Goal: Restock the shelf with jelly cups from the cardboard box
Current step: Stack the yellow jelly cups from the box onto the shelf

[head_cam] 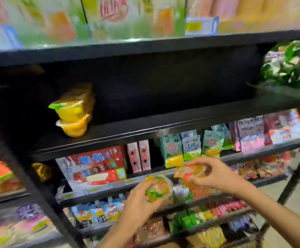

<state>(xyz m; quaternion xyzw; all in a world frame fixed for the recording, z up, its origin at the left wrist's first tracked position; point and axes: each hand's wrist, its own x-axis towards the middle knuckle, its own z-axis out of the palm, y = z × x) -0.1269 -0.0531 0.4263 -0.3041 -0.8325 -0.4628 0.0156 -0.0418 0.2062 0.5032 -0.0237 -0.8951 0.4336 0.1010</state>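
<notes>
My left hand (142,199) grips a yellow jelly cup with a green lid (160,187) in front of the lower shelves. To its right, my right hand (215,174) pinches an orange-lidded jelly cup (190,170). On the dark, mostly bare shelf (145,127) above, two jelly cups are stacked at the left: a green-lidded yellow one (68,109) on top of an orange one (73,127). The cardboard box is out of view.
Snack bags and boxes (99,165) fill the shelves below. Green-and-white bags (288,63) sit at the right end of the dark shelf. Blurred drink cartons (110,15) line the top shelf. The black rack's slanted legs (295,176) stand at the right.
</notes>
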